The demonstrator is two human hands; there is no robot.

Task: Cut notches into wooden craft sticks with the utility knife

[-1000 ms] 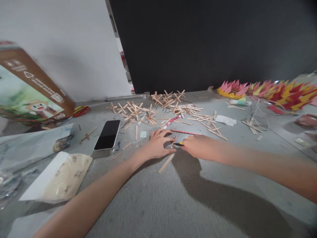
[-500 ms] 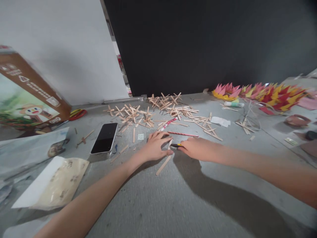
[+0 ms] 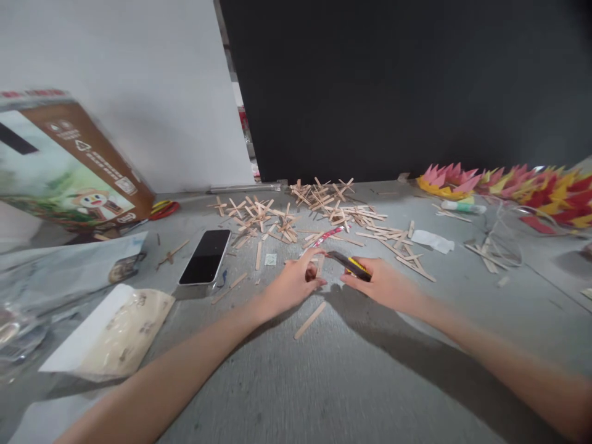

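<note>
"What's at the left of your view?"

"A box (image 3: 104, 179) stands at the left edge of the frame, and a packet (image 3: 127, 330) lies flat below it. Left of centre, a phone (image 3: 205, 257) lies face up. I take it they sit off to that side so the hands have room."

"And the sticks?"

"A heap (image 3: 257, 211), many of them crossed, spreads above the centre. I'd judge it within reach, yet clear of the handwork."

"The left hand?"

"My camera has the left hand (image 3: 293, 280) at mid-frame, its thumb and fingertips pinching a short stick (image 3: 320, 266). I read that as steadying it near both ends, with the middle bare. A loose stick (image 3: 309, 320) lies just below, flat on the surface (image 3: 277, 388)."

"The right?"

"The right hand (image 3: 383, 280) is right of centre, fingers wrapped around a knife (image 3: 352, 266) that slants up and left towards the stick. That hold probably gives control so near the other fingertips. I can't tell whether the tip touches."

"Further right?"

"Paper flowers (image 3: 451, 182) fill the upper right. Their points look easily bent, which may be why they're set well apart."
</note>
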